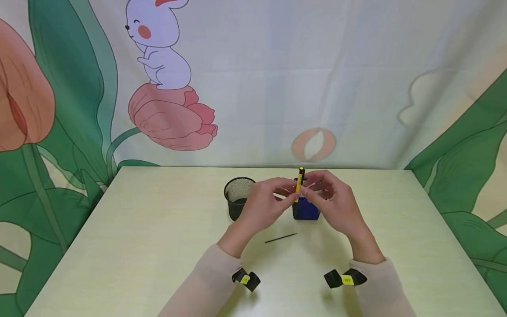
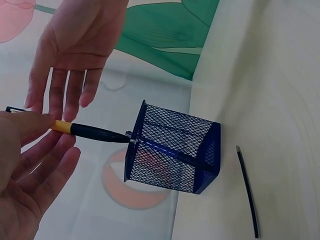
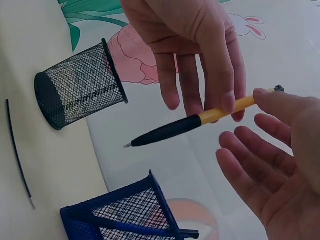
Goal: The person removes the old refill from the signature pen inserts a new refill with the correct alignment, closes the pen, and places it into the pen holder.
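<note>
A ballpoint pen (image 1: 299, 182) with a yellow barrel is held upright in the head view between both hands, above the table. My left hand (image 1: 263, 200) pinches its yellow barrel between thumb and fingers. Up near the clip end, the thumb and forefinger of my right hand (image 1: 336, 204) pinch it too, the other fingers spread. In the right wrist view the black grip section (image 3: 170, 131) is bare and its metal tip shows. A thin dark pen refill (image 1: 281, 238) with a metallic tip lies on the table below the hands.
Behind the right hand stands a blue mesh pen holder (image 1: 306, 210) with a dark blue pen (image 2: 170, 152) leaning inside it. A round black mesh pen holder (image 1: 233, 212) stands to its left. At the table's (image 1: 158, 246) back edge hangs a printed curtain (image 1: 257, 88).
</note>
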Tool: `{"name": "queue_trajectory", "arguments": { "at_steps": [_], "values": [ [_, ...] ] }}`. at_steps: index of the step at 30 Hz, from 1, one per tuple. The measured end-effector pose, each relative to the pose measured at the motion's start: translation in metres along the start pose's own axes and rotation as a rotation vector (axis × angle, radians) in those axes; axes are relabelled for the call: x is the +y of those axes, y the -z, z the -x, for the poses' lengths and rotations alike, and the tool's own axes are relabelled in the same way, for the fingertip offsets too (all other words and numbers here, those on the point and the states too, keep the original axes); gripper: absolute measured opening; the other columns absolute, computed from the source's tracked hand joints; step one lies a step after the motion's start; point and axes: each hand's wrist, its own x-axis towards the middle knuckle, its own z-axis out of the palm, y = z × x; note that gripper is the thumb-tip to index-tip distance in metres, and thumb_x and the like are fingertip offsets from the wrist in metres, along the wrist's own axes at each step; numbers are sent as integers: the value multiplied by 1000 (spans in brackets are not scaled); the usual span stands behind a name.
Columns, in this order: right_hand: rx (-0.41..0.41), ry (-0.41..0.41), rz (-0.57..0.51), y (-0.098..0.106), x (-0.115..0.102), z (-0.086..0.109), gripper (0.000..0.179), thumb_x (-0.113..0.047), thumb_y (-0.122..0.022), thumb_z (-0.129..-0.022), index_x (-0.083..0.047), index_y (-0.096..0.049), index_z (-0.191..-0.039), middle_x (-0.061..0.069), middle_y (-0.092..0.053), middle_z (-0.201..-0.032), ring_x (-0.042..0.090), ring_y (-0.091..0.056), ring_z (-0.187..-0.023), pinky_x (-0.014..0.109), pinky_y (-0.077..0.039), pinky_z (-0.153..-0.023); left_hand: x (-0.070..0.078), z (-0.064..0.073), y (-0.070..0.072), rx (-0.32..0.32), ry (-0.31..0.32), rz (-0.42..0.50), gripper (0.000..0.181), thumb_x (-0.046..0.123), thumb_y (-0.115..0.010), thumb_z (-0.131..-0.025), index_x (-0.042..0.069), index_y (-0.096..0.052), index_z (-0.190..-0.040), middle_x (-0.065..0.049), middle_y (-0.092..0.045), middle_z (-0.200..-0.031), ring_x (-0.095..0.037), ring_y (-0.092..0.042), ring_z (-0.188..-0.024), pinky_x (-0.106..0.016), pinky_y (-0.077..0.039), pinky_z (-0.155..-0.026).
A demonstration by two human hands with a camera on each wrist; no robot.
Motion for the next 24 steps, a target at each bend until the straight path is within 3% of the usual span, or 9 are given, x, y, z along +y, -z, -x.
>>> {"name": "queue_trajectory", "arguments": {
  "at_steps": [12, 24],
  "values": [
    [139, 146, 77, 2, -11, -14, 15, -12, -74, -97, -8, -73, -111, 6, -71, -106, 3, -68, -94, 14, -54, -80, 9, -18, -3, 7, -65, -41, 21, 19, -73, -98, 15, -77, -119, -1, -79, -107, -14, -77, -91, -18, -60, -75],
    [240, 183, 121, 1, -11, -18, 14, -11, -76, -96, -8, -78, -109, 5, -75, -103, 0, -66, -94, 13, -54, -82, 6, -36, -13, 47, -70, -12, 19, 15, -72, -99, 11, -74, -117, -6, -78, -104, -17, -77, -92, -21, -61, -79]
  ]
}}
